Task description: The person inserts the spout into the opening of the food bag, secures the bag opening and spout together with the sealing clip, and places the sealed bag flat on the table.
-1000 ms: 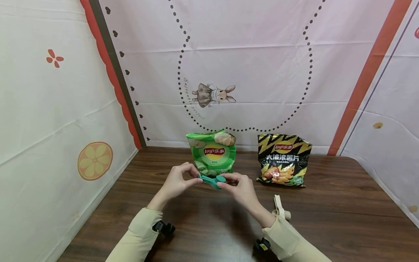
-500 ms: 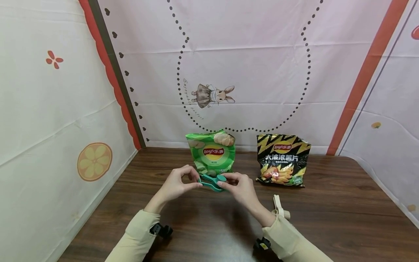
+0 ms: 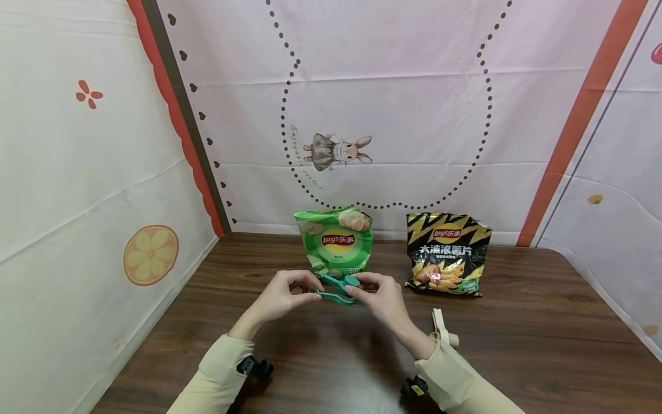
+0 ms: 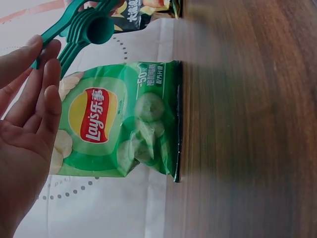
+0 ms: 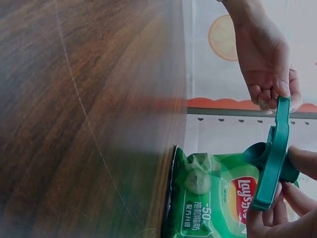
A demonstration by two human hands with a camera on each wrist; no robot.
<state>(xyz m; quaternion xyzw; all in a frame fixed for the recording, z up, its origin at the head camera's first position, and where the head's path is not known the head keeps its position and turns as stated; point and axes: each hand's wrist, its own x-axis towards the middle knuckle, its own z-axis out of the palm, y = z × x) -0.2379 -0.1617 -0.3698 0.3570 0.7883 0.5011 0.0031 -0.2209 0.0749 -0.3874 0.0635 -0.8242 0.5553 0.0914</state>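
A green bag clip (image 3: pixel 336 298) with two long arms and a round knob (image 4: pixel 100 29) is held up between my hands. The arms stand apart in a narrow V. My left hand (image 3: pixel 286 294) pinches the free end of the near arm between thumb and fingers. My right hand (image 3: pixel 384 296) grips the other end by the round knob; its fingers partly cover that end. In the right wrist view, a cup-shaped part sticks out from the clip (image 5: pixel 271 168). Behind the clip stands a green Lay's chip bag (image 3: pixel 337 244), its lower edge partly hidden by my hands.
To the right, a black and yellow Lay's chip bag (image 3: pixel 447 253) stands upright. A beige clip (image 3: pixel 441 328) lies on the brown wooden table (image 3: pixel 527 333), close to my right forearm. Printed cloth (image 3: pixel 414 132) hangs behind the table and at both sides.
The clip's two arms have spread apart, the near arm swinging toward me. My left hand has moved slightly nearer and lower with it; my right hand stays almost in place.
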